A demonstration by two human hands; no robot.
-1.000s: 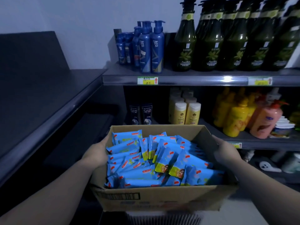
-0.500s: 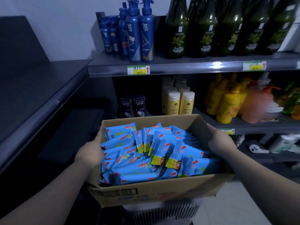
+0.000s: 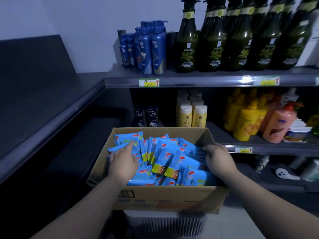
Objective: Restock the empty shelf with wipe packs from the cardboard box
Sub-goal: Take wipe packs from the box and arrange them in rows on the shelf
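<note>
An open cardboard box point(image 3: 172, 197) sits low in the middle, resting on a pale ribbed stand point(image 3: 164, 225). It is full of blue wipe packs point(image 3: 176, 161) lying loose. My left hand point(image 3: 123, 163) lies inside the box on the left packs, fingers spread over them. My right hand point(image 3: 218, 158) is at the right inner wall, fingers curled down onto packs there. Whether either hand has closed on a pack is unclear. The empty dark shelf point(image 3: 39, 107) runs along the left, with another bare level point(image 3: 72, 149) below it.
To the right, stocked shelves hold blue pump bottles point(image 3: 151, 49), dark green bottles point(image 3: 224, 40), black shampoo bottles point(image 3: 146, 116), yellow bottles point(image 3: 191, 114) and orange lotion bottles point(image 3: 278, 123). Price tags point(image 3: 148, 82) mark the shelf edges. A grey wall stands behind.
Both hands left the box's outer sides and moved inside it onto the wipe packs. The box now rests on the stand, and my view has tilted up slightly.
</note>
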